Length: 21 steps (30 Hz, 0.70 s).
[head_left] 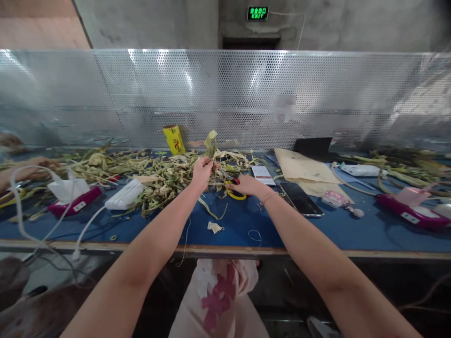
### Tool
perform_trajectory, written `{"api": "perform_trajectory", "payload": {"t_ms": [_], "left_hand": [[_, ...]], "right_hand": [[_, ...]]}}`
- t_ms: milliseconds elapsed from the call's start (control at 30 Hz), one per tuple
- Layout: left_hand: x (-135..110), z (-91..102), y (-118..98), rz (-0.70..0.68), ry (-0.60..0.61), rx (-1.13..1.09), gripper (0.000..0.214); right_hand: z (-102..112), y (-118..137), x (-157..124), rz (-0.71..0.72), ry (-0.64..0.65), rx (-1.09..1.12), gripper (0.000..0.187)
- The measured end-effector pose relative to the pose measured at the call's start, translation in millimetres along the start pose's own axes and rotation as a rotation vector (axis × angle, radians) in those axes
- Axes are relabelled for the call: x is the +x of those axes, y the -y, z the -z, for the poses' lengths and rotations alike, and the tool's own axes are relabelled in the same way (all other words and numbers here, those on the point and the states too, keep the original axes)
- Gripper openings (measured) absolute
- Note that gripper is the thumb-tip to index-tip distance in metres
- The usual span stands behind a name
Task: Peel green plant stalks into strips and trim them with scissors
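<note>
My left hand (203, 172) is closed on a dried plant stalk (211, 144), whose pale leafy end sticks up above the fingers. Scissors (237, 194) with yellow and black handles are in my right hand (247, 185), fingers wrapped at the handles. Their blades point left toward the left hand; whether they touch the stalk I cannot tell. Around and behind the left hand spreads a heap of dried, greenish-yellow plant pieces (162, 180). Thin strips and a pale scrap (214, 227) lie on the blue table (239, 230) in front.
Phone (263, 175), dark tablet (301, 199), brown paper (306, 165) and pink case (333, 198) lie right. Purple power strips (75, 201) with cables and a white power bank (125, 194) stand about. A yellow box (174, 139) stands before the perforated metal screen (225, 94). Another person's hand (35, 170) works at left.
</note>
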<state>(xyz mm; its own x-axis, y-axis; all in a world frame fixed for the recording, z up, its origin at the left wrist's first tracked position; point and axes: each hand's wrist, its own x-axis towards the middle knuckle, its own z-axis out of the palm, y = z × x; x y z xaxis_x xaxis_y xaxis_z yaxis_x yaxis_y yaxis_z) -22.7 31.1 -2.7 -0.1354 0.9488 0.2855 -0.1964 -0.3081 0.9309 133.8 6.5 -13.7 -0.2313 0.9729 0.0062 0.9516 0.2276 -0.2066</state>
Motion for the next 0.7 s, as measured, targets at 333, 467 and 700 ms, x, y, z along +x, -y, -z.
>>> {"api": "perform_trajectory", "payload": {"t_ms": [333, 467, 700], "left_hand": [[5, 0.6, 5, 0.009, 0.029, -0.087, 0.016], [8, 2.3, 9, -0.018, 0.057, -0.077, 0.016], [12, 3.9, 12, -0.018, 0.000, -0.060, 0.018]], "right_hand": [[1, 3, 1, -0.010, 0.020, -0.014, 0.053], [-3, -1, 7, -0.035, 0.047, 0.017, 0.043], [-6, -8, 17, -0.057, 0.040, -0.017, 0.036]]}}
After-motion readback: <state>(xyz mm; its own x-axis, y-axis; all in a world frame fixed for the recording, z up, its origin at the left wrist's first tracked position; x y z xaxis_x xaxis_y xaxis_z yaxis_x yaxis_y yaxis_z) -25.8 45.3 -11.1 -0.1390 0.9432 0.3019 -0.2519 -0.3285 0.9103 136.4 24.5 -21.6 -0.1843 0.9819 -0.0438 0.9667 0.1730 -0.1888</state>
